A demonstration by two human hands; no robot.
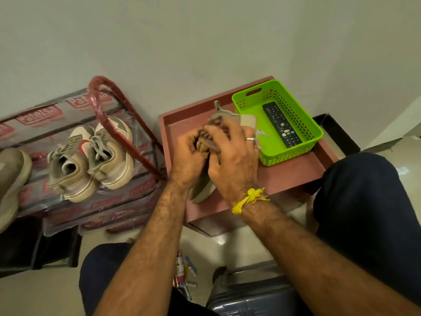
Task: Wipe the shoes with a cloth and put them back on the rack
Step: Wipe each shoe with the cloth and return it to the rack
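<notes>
A beige shoe [202, 188] lies on the reddish-brown low table [289, 176], heel toward me, mostly hidden under my hands. My left hand [188, 160] grips the shoe's left side. My right hand [232, 160] holds a crumpled brownish cloth [205, 139] against the shoe's top; a ring is on one finger and a yellow thread around the wrist. A grey-beige piece [227, 115], shoe or cloth, sticks out beyond my fingers. On the rack [107, 110] at left stands a pair of beige and red sneakers [91, 158], heels toward me.
A green plastic basket [296, 106] with a black remote [281, 124] stands on the table's right part. Another beige shoe [11, 179] is at the rack's left edge. Small tubes and pens [184, 272] lie on the floor between my knees. A grey suitcase [250, 297] is below.
</notes>
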